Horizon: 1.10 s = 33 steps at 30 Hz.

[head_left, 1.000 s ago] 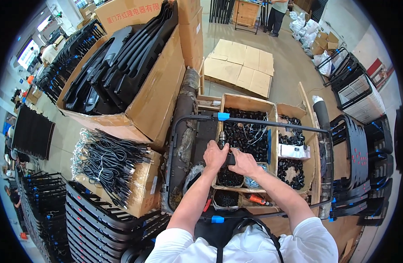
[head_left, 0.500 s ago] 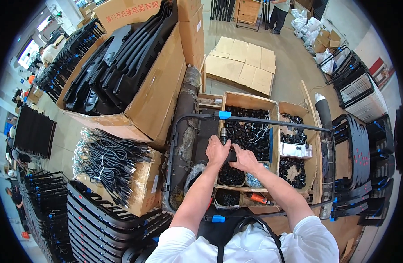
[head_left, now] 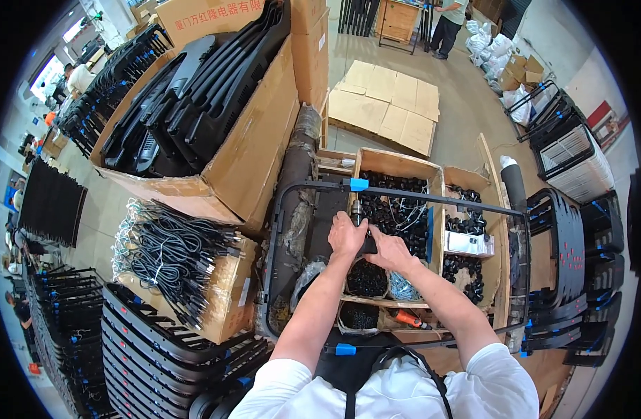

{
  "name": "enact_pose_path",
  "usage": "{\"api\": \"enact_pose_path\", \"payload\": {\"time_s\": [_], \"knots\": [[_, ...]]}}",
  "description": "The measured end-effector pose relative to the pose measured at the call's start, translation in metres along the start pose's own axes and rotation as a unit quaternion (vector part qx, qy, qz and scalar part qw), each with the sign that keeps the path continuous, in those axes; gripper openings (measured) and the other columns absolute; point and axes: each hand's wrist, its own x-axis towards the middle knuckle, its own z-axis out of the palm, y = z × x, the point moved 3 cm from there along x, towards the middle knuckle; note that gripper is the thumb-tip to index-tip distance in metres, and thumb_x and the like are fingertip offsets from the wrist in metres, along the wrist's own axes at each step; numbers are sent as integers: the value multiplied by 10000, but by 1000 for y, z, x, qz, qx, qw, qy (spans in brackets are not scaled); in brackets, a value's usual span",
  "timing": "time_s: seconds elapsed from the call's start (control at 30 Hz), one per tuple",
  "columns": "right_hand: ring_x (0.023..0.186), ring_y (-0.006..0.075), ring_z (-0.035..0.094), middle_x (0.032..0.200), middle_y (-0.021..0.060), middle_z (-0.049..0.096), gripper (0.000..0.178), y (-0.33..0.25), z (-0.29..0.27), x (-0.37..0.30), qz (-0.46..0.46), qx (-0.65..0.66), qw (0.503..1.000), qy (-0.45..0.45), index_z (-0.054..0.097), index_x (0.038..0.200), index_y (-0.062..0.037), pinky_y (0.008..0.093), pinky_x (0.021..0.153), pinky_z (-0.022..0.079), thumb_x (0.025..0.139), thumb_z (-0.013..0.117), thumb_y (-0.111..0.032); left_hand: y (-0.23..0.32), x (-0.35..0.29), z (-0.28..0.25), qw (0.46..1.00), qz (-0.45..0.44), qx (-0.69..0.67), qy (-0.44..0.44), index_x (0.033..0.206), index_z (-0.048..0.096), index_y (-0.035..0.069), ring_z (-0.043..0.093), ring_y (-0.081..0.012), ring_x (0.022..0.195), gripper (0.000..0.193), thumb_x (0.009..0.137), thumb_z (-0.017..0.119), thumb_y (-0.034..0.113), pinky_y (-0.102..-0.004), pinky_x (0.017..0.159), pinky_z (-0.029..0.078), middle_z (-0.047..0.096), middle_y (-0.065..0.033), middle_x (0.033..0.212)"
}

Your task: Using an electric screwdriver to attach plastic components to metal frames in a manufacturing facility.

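My left hand [head_left: 347, 236] is closed around a dark drill with a metal chuck [head_left: 357, 208] that points away from me. My right hand [head_left: 392, 253] is closed on the rear of the same drill, thumb near my left fingers. Much of the drill's body is hidden by both hands. Around my forearms lies a large black rectangular frame [head_left: 467, 206] with blue clips [head_left: 359, 184] on its far and near bars. Beneath it is a wooden box [head_left: 397, 159] of black plastic parts. Small bins of black screws [head_left: 367, 279] and silvery screws [head_left: 404, 286] sit just below my hands.
Left stands a carton [head_left: 257, 133] of black plastic panels, with bundled black cables [head_left: 170, 244] on another box and stacked black frames [head_left: 160, 349] nearer. An orange-and-black tool [head_left: 411, 319] lies close to me. Flattened cardboard [head_left: 386, 105] is on the floor ahead. Frames [head_left: 557, 244] stand right.
Both hands stay on the drill in almost the same place. The whole view has shifted slightly. Little else differs.
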Motion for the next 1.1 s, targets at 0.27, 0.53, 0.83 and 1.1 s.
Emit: {"api": "enact_pose_path", "payload": {"time_s": [0.27, 0.53, 0.83, 1.1], "knots": [[1249, 420, 612, 1441, 183, 520, 602, -5, 13, -5, -33, -20, 999, 20, 527, 1365, -1, 501, 1010, 541, 854, 767, -211, 1, -2, -5, 999, -10, -2, -32, 1185, 575, -2, 692, -441, 1123, 624, 863, 809, 479, -528, 948, 568, 678, -247, 1210], [1223, 430, 626, 1439, 187, 528, 575, -8, 15, -10, -35, -26, 999, 14, 542, 1330, -5, 519, 993, 544, 857, 773, -236, -1, -9, -10, 1000, 7, 4, -29, 1173, 578, -3, 706, -438, 1095, 610, 863, 814, 466, -529, 927, 579, 680, -246, 1203], [1222, 402, 629, 1422, 172, 549, 593, -4, 23, -19, -49, -34, 998, 25, 552, 1336, -7, 483, 977, 563, 849, 787, -248, -7, -18, -4, 999, 19, -6, -25, 1173, 587, -18, 699, -466, 1097, 642, 854, 804, 494, -542, 938, 568, 689, -280, 1195], [1213, 420, 627, 1353, 191, 575, 619, -26, 30, -55, -42, -35, 997, 47, 554, 1343, -11, 514, 968, 559, 823, 800, -239, -16, -61, -17, 1000, 15, 1, 1, 1203, 605, -31, 679, -467, 1148, 653, 877, 776, 508, -535, 973, 552, 678, -280, 1232]]}}
